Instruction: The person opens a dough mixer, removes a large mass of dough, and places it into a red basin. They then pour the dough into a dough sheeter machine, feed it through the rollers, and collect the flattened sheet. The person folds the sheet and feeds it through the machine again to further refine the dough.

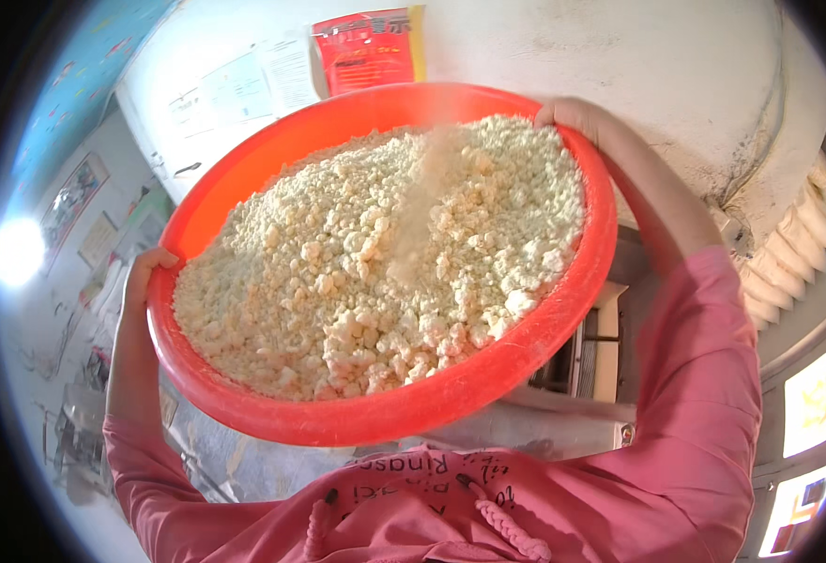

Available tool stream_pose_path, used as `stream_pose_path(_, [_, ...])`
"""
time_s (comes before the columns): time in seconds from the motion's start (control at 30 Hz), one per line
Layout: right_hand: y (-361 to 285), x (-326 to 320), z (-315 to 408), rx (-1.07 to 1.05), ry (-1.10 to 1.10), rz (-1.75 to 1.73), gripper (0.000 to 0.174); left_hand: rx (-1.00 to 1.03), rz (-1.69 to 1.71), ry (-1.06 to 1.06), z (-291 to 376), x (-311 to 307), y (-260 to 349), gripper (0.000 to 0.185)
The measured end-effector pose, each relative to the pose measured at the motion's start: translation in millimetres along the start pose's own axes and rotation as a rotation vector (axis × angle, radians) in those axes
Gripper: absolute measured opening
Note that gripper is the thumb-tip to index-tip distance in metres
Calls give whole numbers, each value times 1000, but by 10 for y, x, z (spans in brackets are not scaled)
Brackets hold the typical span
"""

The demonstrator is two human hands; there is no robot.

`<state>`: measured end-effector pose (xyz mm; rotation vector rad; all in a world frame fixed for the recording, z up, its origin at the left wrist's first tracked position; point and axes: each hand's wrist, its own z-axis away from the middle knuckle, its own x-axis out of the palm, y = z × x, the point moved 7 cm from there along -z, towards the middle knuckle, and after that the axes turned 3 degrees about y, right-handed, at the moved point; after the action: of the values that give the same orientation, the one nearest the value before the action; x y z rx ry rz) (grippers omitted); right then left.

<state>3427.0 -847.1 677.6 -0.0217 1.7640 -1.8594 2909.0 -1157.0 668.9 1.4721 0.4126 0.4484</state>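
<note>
A large red plastic basin is held up high before me, tilted towards my face. Pale, crumbly lumps mixed with fine meal fill most of it, heaped against the near and right sides. My left hand grips the rim at the left, its fingers partly hidden by the basin. At the upper right, my right hand has hold of the rim, with its thumb side over the edge. A blurred, dusty streak crosses the middle of the heap.
Behind the basin stands a white wall with a red poster and papers. Under its right side is a metal machine with an open hopper or frame. Stacked pale sacks stand at the right.
</note>
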Motion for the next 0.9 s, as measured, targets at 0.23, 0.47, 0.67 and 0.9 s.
stream_pose_path(0.23, [160,-13,-193,-77,-63,-277,15,-26,312,-181,40,342,-164,30])
stream_pose_path(0.47, [-234,142,974,-550,260,-324,33,119,448,-209,-138,495,-173,33])
stream_pose_path(0.67, [349,587,1578,-179,101,-775,34,200,594,-278,-197,601,-238,35])
stream_pose_path(0.9, [357,-9,566,87,125,-132,27,391,853,-268,303,734,-558,40])
